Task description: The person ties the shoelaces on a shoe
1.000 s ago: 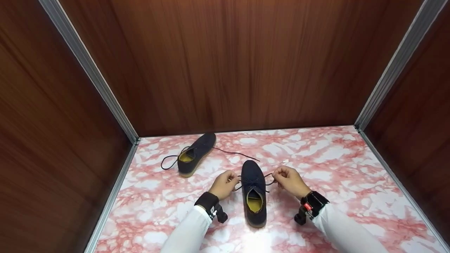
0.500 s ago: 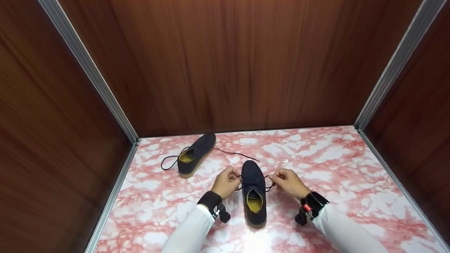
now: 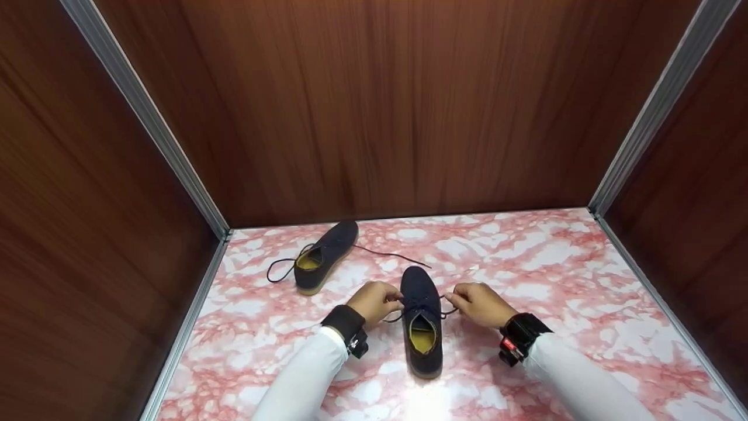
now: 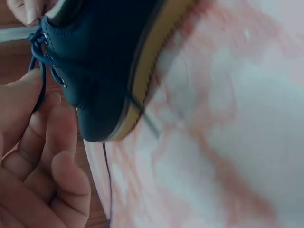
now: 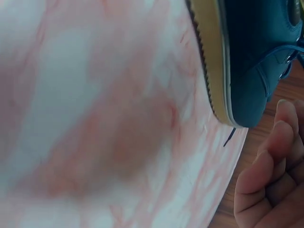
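A navy shoe (image 3: 421,286) with a yellow insole stands on the pink and white marbled surface, toe pointing away. Its dark lace (image 4: 39,52) is tied in a bow at the throat. From the left side, my left hand (image 3: 374,303) pinches a loop of this lace between thumb and fingers. On the opposite side, my right hand (image 3: 482,304) pinches the other loop by its thumb and forefinger. Loose lace ends hang beside the shoe. The right wrist view shows several curled fingers (image 5: 278,142) near the toe, but the pinch itself is cut off.
A matching navy shoe (image 3: 336,242) lies farther back on the left, its lace (image 3: 391,254) trailing to the right and looped to the left. Brown wood-grain panels (image 3: 403,105) with grey metal edging (image 3: 169,140) enclose the surface on the back and sides.
My right hand has come slightly inward toward the shoe, then stayed near there. The left hand has turned a little at the wrist, its fingertips now against the shoe's side.
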A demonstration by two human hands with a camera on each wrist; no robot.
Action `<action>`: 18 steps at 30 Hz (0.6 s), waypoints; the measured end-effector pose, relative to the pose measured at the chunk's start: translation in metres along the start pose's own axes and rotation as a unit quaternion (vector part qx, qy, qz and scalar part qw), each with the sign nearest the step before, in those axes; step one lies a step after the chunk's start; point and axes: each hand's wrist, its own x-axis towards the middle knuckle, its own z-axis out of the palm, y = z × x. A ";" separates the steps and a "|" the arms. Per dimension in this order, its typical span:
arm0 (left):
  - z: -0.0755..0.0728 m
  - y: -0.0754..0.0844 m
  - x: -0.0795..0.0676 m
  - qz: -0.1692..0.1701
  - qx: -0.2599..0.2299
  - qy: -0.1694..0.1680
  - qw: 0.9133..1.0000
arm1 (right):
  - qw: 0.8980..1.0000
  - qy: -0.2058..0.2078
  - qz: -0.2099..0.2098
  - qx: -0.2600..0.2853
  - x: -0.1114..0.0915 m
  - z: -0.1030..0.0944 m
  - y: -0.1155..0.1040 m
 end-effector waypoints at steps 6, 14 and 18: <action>-0.003 0.003 0.004 0.055 0.105 -0.012 0.993 | 0.989 -0.007 -0.027 -0.146 0.000 -0.005 -0.004; -0.005 -0.002 0.002 0.036 0.125 0.000 0.992 | 0.982 0.004 -0.021 -0.187 -0.002 -0.007 0.001; -0.006 -0.004 0.001 0.039 0.125 -0.007 0.991 | 0.983 0.004 -0.022 -0.180 -0.003 -0.006 0.007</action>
